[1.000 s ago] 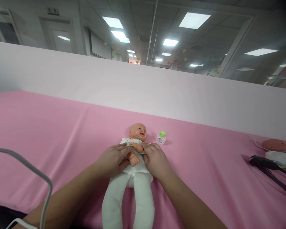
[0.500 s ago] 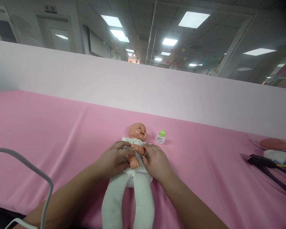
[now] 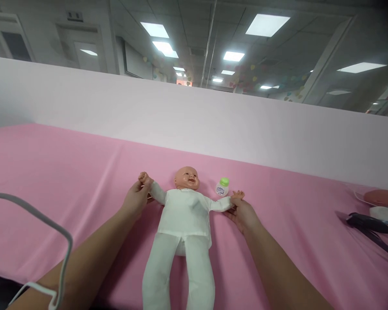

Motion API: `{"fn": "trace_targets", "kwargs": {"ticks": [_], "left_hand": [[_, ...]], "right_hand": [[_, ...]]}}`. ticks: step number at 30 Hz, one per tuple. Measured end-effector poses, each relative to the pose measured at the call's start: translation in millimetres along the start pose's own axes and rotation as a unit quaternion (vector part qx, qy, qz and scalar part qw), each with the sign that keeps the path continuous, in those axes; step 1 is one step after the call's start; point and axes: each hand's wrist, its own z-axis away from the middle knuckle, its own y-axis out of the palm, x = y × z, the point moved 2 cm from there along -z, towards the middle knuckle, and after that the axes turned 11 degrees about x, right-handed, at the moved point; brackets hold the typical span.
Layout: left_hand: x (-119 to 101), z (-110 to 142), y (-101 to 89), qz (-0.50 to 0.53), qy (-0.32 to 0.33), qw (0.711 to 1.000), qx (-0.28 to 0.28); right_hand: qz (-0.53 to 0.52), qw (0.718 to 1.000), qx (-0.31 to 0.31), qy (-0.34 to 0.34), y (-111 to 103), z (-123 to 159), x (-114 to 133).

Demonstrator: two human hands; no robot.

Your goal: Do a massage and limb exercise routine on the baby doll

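Note:
A baby doll in white clothes lies on its back on the pink cloth, head away from me. Its arms are spread out to both sides. My left hand is closed on the doll's wrist on the left side, just below its small fist. My right hand grips the doll's other wrist on the right side. A small white bottle with a green cap stands just beyond the doll's right-side arm, close to my right hand.
A pale partition wall runs along the far edge of the cloth. Dark straps and a pinkish rounded object lie at the far right. A white cable loops in the lower left.
Both hands left the doll's chest and drew its arms outward to the sides. The doll's arms were folded over its chest before; now they lie spread.

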Motion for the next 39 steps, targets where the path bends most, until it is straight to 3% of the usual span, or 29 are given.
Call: {"fn": "trace_targets", "kwargs": {"ticks": [3, 6, 8, 11, 13, 15, 18, 20, 24, 28, 30, 32, 39], "left_hand": [[13.5, -15.7, -12.6, 0.038, -0.086, 0.992, -0.090], [18.6, -21.6, -17.6, 0.073, -0.122, 0.984, -0.111], [14.3, -17.6, -16.7, 0.075, -0.104, 0.987, -0.098], [-2.5, -0.8, -8.3, 0.013, 0.010, 0.999, -0.031], [-14.5, 14.5, 1.6, -0.088, 0.102, 0.990, 0.032], [-21.4, 28.5, 12.7, -0.216, 0.169, 0.958, 0.087], [-20.7, 40.9, 27.9, -0.358, 0.267, 0.876, 0.181], [-15.6, 43.6, 33.9, -0.414, 0.313, 0.823, 0.230], [-9.9, 43.8, 35.2, -0.486, 0.351, 0.765, 0.236], [-13.1, 46.8, 36.0, -0.529, 0.350, 0.731, 0.252], [-15.7, 48.0, 36.4, -0.531, 0.341, 0.733, 0.255], [-18.5, 48.4, 35.4, -0.516, 0.323, 0.752, 0.254], [-26.1, 36.4, 16.8, -0.338, 0.203, 0.903, 0.169]], "right_hand": [[-0.035, 0.999, -0.009, 0.033, -5.4, -3.8, -2.5], [-0.008, 1.000, 0.011, -0.007, -5.1, -1.7, 1.7], [0.035, 0.997, 0.033, -0.068, -0.9, 4.4, 7.7], [0.169, 0.969, 0.061, -0.168, 13.1, 23.8, 17.8], [0.282, 0.929, 0.088, -0.225, 27.0, 41.6, 22.1], [0.372, 0.871, 0.145, -0.287, 42.4, 59.4, 23.1], [0.493, 0.764, 0.214, -0.356, 59.9, 77.4, 17.8], [0.546, 0.711, 0.234, -0.377, 65.8, 81.9, 12.2], [0.604, 0.636, 0.250, -0.410, 70.8, 84.7, 4.0], [0.631, 0.599, 0.251, -0.425, 74.4, 88.7, 1.4], [0.624, 0.608, 0.253, -0.419, 75.4, 89.8, 1.7], [0.597, 0.647, 0.254, -0.401, 74.9, 89.3, 3.6], [0.375, 0.865, 0.209, -0.260, 56.0, 68.5, 13.8]]}}
